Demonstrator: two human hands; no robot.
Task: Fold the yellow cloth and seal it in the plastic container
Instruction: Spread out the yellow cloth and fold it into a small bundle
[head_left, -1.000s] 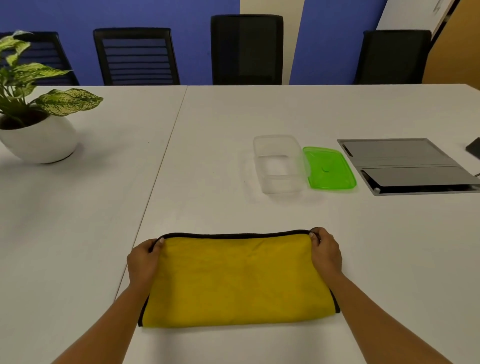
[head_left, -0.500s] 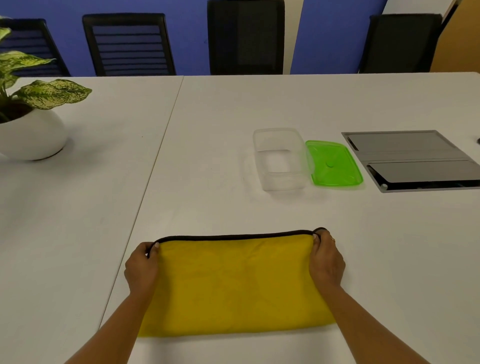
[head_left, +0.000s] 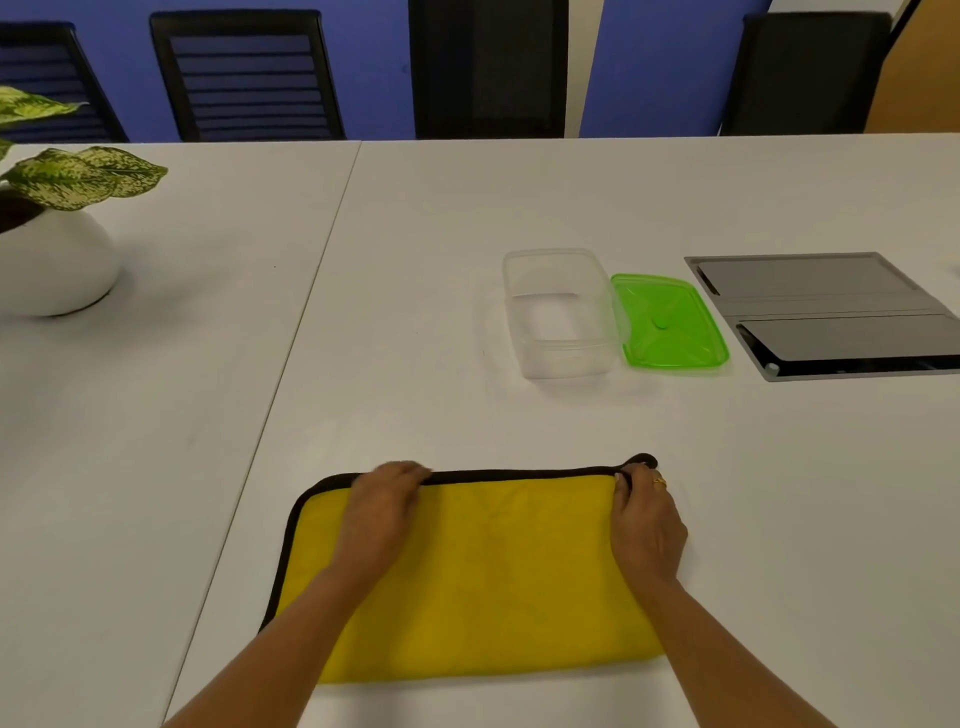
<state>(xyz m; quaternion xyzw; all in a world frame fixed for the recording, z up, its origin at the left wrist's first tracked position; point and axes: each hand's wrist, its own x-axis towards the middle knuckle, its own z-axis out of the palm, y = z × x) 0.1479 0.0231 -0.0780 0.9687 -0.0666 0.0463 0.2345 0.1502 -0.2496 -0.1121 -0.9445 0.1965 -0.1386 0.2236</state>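
The yellow cloth (head_left: 493, 577) with a black border lies folded in half on the white table (head_left: 467, 208), close to me. My left hand (head_left: 382, 512) rests on its far edge, a little in from the left corner, fingers curled over the border. My right hand (head_left: 647, 525) pinches the far right corner. Beyond the cloth, to the right, stands the clear plastic container (head_left: 561, 312), open and empty. Its green lid (head_left: 667, 322) lies flat beside it on the right.
A potted plant in a white round pot (head_left: 52, 260) stands at the far left. A grey folio case (head_left: 831, 314) lies open right of the lid. Black chairs (head_left: 488, 67) line the far table edge. A seam (head_left: 311, 312) runs between two tabletops.
My left hand has slid right along the far edge, away from the left corner, which now lies uncovered. My right hand has stayed on the right corner.
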